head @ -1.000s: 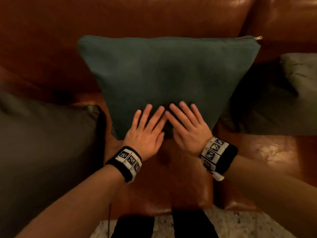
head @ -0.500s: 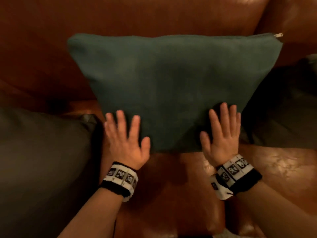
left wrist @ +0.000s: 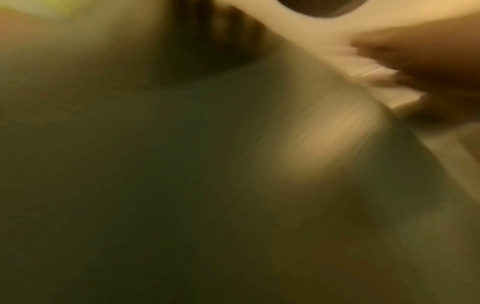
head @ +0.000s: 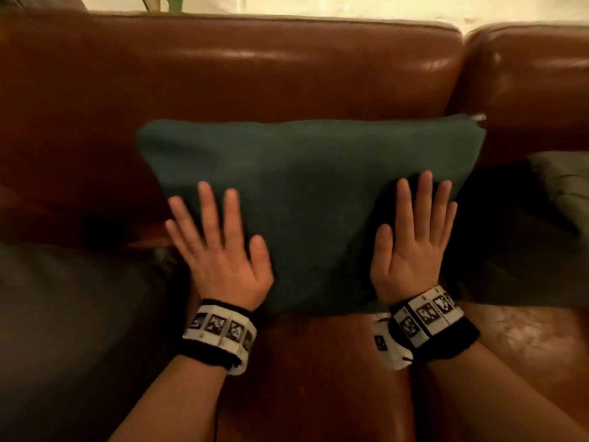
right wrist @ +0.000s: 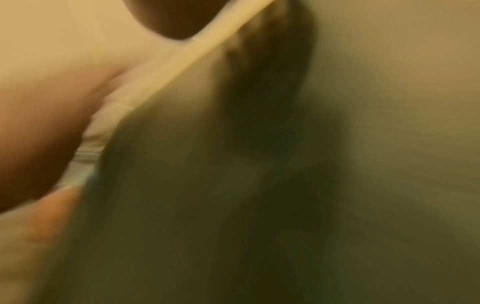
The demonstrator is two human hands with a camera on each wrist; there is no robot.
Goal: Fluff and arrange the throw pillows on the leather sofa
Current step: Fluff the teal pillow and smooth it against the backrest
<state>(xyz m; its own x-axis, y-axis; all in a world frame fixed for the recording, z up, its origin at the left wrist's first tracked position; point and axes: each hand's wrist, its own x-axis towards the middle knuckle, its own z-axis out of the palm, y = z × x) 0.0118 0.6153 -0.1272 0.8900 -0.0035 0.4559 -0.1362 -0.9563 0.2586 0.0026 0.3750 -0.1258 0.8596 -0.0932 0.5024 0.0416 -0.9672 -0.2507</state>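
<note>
A dark teal throw pillow (head: 306,186) leans upright against the backrest of the brown leather sofa (head: 255,68), its zipper pull at the top right corner. My left hand (head: 220,244) lies flat with straight, spread fingers on the pillow's lower left edge. My right hand (head: 414,237) lies flat the same way on the lower right side. Neither hand grips anything. Both wrist views are blurred and show only greenish fabric.
A dark grey-green pillow (head: 63,330) lies on the seat at the left. Another grey-green pillow (head: 541,218) sits at the right, by the seam to the adjoining back cushion (head: 526,84). Bare leather seat (head: 318,362) shows between my forearms.
My hands have slid apart from the pillow's lower middle to its left and right sides. The view has tilted up, so the sofa's top edge now shows.
</note>
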